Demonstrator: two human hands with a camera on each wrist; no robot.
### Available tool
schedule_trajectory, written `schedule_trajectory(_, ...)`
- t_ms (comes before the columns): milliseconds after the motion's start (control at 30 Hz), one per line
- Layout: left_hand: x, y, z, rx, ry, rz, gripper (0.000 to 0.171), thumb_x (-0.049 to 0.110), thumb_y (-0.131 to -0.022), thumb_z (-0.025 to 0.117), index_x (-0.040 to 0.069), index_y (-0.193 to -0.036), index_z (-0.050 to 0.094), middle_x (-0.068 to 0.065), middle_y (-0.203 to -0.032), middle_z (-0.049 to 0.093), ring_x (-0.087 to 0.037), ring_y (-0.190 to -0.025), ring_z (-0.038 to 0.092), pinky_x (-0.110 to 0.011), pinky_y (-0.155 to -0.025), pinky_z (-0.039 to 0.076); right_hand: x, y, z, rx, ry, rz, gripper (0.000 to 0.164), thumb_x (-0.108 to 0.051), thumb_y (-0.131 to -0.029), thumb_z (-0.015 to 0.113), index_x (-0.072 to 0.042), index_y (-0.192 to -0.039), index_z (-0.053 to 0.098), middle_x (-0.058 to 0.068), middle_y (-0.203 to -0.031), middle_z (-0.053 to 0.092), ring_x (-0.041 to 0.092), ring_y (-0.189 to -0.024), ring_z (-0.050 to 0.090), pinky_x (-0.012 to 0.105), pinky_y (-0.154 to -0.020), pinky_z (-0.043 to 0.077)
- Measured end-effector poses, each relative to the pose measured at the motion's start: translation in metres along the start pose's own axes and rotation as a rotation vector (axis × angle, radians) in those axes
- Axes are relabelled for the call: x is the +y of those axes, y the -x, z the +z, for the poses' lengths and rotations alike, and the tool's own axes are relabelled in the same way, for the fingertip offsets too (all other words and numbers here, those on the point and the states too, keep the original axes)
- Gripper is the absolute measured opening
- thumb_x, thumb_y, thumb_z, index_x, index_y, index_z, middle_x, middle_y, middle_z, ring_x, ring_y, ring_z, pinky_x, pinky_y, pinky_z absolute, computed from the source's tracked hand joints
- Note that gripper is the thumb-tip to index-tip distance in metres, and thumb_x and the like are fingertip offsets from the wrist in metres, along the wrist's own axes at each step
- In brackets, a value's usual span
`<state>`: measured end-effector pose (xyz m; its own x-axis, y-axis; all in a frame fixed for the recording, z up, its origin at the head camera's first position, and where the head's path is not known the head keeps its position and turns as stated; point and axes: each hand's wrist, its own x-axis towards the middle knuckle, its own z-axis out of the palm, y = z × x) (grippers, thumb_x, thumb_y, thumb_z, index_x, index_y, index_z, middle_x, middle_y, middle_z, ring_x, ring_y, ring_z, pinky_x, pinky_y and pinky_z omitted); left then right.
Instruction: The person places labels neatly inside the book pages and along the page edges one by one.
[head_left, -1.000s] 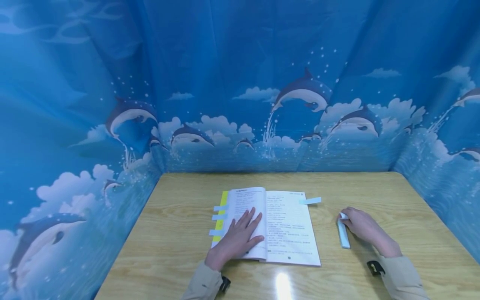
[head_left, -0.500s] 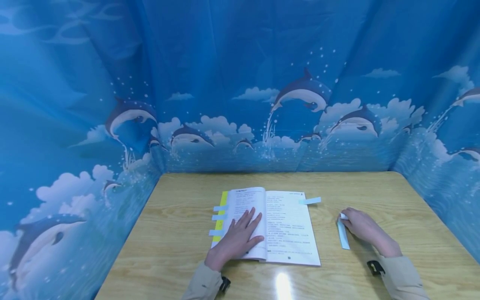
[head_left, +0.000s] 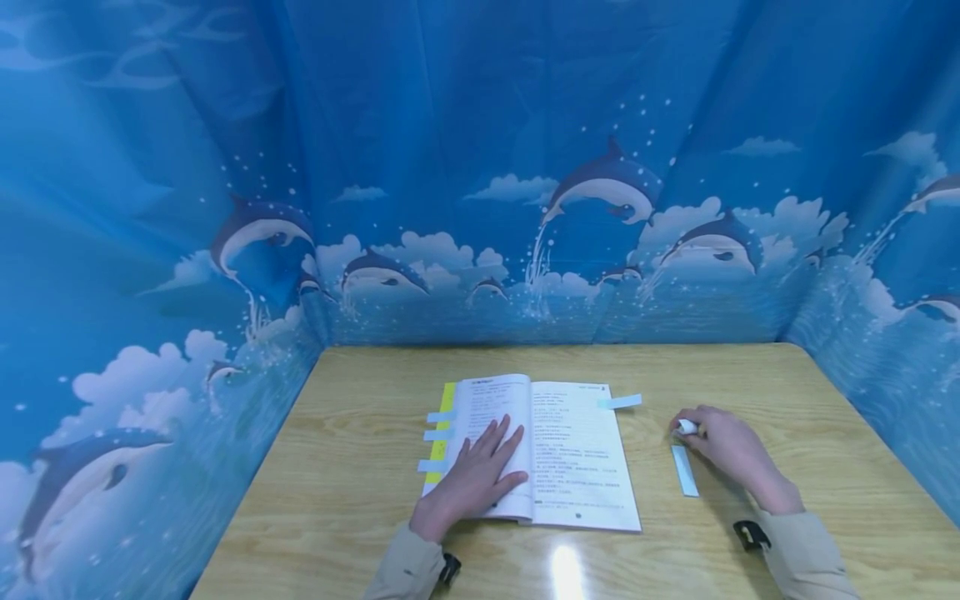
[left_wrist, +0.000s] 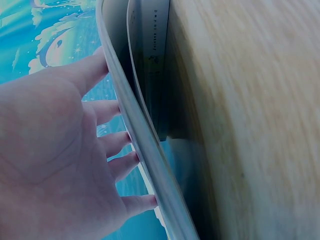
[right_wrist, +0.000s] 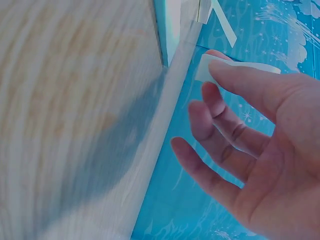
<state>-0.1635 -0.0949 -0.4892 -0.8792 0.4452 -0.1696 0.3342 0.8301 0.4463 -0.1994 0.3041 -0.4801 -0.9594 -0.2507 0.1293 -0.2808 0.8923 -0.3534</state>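
An open book (head_left: 581, 467) lies on the table with printed text on both pages. My left hand (head_left: 483, 475) rests on its left page, fingers spread; in the left wrist view the fingertips (left_wrist: 130, 162) touch the page from above. To the right of the book, my right hand (head_left: 723, 442) pinches a pale sticky note strip (right_wrist: 204, 70) between thumb and forefinger, the other fingers loosely bent. The strip curls back towards the hand. Just below those fingers lies a narrow light-blue sticky note pad (head_left: 685, 472), which looks thick in the right wrist view.
Several pale-blue tabs (head_left: 435, 435) stick out from the book's left side, over a yellow edge (head_left: 447, 396). One more tab (head_left: 624, 402) juts from the upper right page. The wooden table (head_left: 352, 433) is backed by a blue dolphin-print curtain (head_left: 450, 167).
My right fingers have shifted slightly up and away from the pad, and the curled strip in them now shows apart from it. The left hand and book have stayed put.
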Motion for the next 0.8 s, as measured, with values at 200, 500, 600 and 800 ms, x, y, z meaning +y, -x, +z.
schedule_trajectory(200, -0.0001, -0.0001, -0.0002, 0.003, 0.0, 0.0, 0.066, 0.054, -0.106, 0.039, 0.026, -0.163, 0.02, 0.001, -0.172, 0.003, -0.022, -0.157, 0.004, -0.059, -0.125, 0.01, -0.0012, -0.0009, -0.0024, 0.035, -0.011, 0.019, 0.012, -0.006, -0.089, 0.074, -0.014, -0.097, 0.077, 0.012, -0.093, 0.075, 0.019, -0.07, 0.065, 0.036, -0.055, 0.051)
schedule_trajectory(500, 0.0009, 0.0008, -0.0018, 0.004, 0.01, 0.002, 0.066, 0.052, -0.106, 0.04, 0.025, -0.163, 0.021, 0.0, -0.171, 0.004, -0.023, -0.157, 0.004, -0.059, -0.125, 0.01, -0.0035, -0.0043, -0.0006, 0.044, -0.058, 0.031, 0.012, -0.006, -0.087, 0.076, -0.01, -0.098, 0.077, 0.004, -0.083, 0.073, 0.012, -0.067, 0.06, 0.033, -0.057, 0.05)
schedule_trajectory(600, 0.0011, 0.001, -0.002, 0.005, 0.006, 0.001, 0.066, 0.052, -0.106, 0.04, 0.025, -0.163, 0.021, 0.0, -0.171, 0.004, -0.023, -0.157, 0.005, -0.059, -0.125, 0.01, -0.0061, -0.0043, 0.0001, 0.057, -0.091, 0.039, 0.014, -0.01, -0.087, 0.079, -0.008, -0.1, 0.077, 0.002, -0.084, 0.074, 0.011, -0.068, 0.062, 0.03, -0.058, 0.05)
schedule_trajectory(800, 0.001, 0.0011, -0.0017, 0.009, 0.0, 0.004, 0.066, 0.052, -0.106, 0.041, 0.024, -0.163, 0.022, -0.001, -0.171, 0.005, -0.024, -0.157, 0.006, -0.06, -0.124, 0.012, -0.0091, -0.0046, -0.0005, 0.078, -0.13, 0.063, 0.022, -0.021, -0.089, 0.079, -0.006, -0.105, 0.077, 0.004, -0.089, 0.075, 0.012, -0.069, 0.061, 0.028, -0.058, 0.048)
